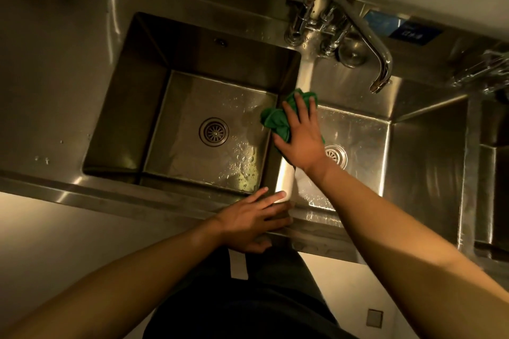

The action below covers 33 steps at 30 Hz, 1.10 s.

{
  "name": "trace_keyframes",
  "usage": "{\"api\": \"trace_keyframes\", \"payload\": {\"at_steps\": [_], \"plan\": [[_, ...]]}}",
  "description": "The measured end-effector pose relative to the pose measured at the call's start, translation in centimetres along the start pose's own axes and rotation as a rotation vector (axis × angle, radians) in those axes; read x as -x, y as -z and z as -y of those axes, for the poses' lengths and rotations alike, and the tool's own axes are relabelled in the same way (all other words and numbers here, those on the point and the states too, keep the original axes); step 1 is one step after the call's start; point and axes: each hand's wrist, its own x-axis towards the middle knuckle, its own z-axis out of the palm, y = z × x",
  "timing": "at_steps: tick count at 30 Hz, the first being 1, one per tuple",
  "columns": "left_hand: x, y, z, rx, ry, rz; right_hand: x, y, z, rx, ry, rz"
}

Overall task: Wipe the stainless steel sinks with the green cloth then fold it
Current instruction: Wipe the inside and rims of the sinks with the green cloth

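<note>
Two stainless steel sinks lie side by side: the left sink [129,107] with a round drain [214,131] and water drops on its floor, and the right sink [429,157]. A crumpled green cloth [275,118] sits on the narrow divider [304,74] between them. My right hand [301,135] presses flat on the cloth with straight fingers. My left hand [254,221] rests with straight fingers on the front rim [115,198] at the near end of the divider.
A chrome faucet [366,44] with two valves stands behind the divider, its spout over the right sink. A third basin's edge [493,151] shows at far right. The steel counter [49,69] extends left. Pale floor lies below.
</note>
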Motion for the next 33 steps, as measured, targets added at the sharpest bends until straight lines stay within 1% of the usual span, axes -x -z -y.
{"api": "trace_keyframes", "payload": {"at_steps": [3,8,13,17,20,23,28,33], "plan": [[0.1,0.4,-0.5,-0.031,0.024,0.025,2.5,-0.4,1.4,0.02,-0.029,0.021],[2.2,2.1,-0.1,-0.181,0.056,0.038,7.0,-0.9,3.2,0.018,-0.041,0.035],[7.1,4.6,2.2,-0.118,0.18,-0.036,9.2,-1.0,4.3,-0.007,-0.079,0.116],[10.4,5.9,3.7,-0.1,0.32,-0.076,8.5,0.5,5.1,-0.029,-0.109,0.118],[11.2,6.1,4.5,-0.056,0.354,-0.108,8.1,1.3,6.4,-0.058,-0.147,0.088],[11.3,7.2,6.2,-0.029,0.398,-0.143,6.8,2.0,8.5,-0.067,-0.121,0.022],[12.8,10.1,10.8,-0.02,0.474,-0.103,3.1,2.7,13.5,-0.162,-0.06,-0.112],[15.0,13.4,16.2,-0.02,0.58,-0.217,-1.2,2.7,18.4,-0.246,-0.037,-0.213]]}}
